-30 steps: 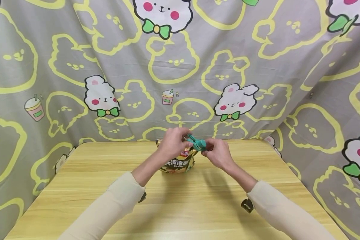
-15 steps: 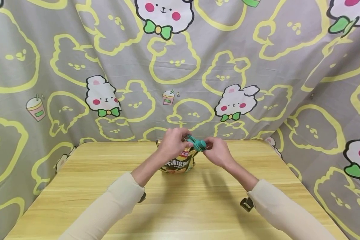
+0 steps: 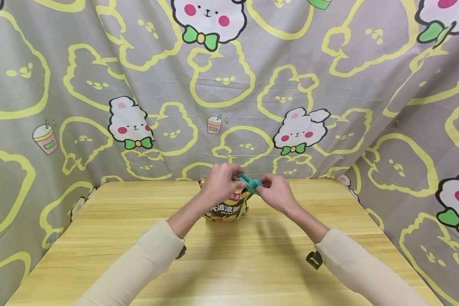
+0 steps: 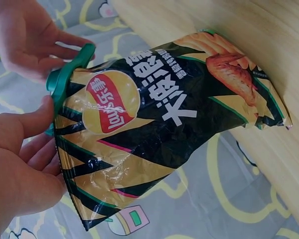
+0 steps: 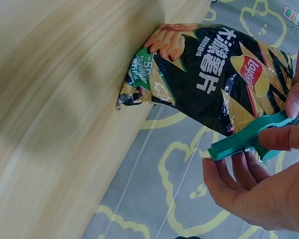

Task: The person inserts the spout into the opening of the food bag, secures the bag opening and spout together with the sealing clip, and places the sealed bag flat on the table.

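Note:
A black and gold bag of potato chips (image 3: 225, 209) stands at the back of the table, with a green bag clip (image 3: 252, 183) at its top edge. My left hand (image 3: 219, 182) pinches the clip's left part together with the bag top, thumb in front and fingers behind. At the clip's other end, my right hand (image 3: 278, 193) holds it between thumb and fingers. In the right wrist view the right thumb lies along the clip (image 5: 239, 140), fingers underneath. The left wrist view shows the bag front (image 4: 134, 154) with the clip (image 4: 70, 72) across part of the top.
The wooden table (image 3: 137, 255) reaches back to a grey patterned curtain (image 3: 157, 85), which also hangs at both sides. A black strap end (image 3: 314, 260) hangs by the right sleeve, and another dark piece (image 3: 181, 252) shows by the left sleeve.
My right fingers have shifted on the clip's right end, which has turned slightly. The left hand and the bag stay in the same place.

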`<action>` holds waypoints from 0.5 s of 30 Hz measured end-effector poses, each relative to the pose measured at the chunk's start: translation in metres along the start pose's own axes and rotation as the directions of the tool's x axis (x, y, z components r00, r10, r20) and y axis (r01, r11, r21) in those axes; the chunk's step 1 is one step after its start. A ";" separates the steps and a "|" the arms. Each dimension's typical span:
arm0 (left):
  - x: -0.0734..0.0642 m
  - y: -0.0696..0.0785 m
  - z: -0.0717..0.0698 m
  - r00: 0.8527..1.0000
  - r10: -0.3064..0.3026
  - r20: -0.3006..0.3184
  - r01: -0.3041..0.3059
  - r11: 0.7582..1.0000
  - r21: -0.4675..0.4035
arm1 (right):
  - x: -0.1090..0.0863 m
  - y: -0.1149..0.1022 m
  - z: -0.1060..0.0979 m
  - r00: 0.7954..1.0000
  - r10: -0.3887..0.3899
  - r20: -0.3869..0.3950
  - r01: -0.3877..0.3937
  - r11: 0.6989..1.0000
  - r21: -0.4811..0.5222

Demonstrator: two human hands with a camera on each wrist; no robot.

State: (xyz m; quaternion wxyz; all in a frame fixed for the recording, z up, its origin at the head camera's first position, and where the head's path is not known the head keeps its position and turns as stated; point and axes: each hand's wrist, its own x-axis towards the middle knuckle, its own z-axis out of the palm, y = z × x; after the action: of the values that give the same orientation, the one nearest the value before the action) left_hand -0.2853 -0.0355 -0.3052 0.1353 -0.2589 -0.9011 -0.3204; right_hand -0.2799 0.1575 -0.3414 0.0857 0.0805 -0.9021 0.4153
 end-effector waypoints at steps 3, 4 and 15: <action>0.000 0.000 0.000 1.000 0.005 -0.001 -0.005 1.000 0.003 | 0.000 -0.001 0.000 1.000 0.000 0.005 0.000 1.000 -0.002; 0.000 0.000 0.000 1.000 0.007 -0.001 -0.007 1.000 0.004 | 0.000 -0.001 0.000 1.000 0.000 0.004 0.000 1.000 -0.001; -0.001 0.000 -0.002 1.000 0.021 -0.007 -0.021 1.000 0.022 | 0.000 -0.002 0.000 1.000 -0.009 -0.001 0.009 1.000 -0.001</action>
State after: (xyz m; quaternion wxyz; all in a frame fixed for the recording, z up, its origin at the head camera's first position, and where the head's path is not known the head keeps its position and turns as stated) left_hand -0.2848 -0.0370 -0.3043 0.1447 -0.2657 -0.9013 -0.3099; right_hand -0.2794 0.1569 -0.3400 0.0883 0.0843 -0.9018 0.4146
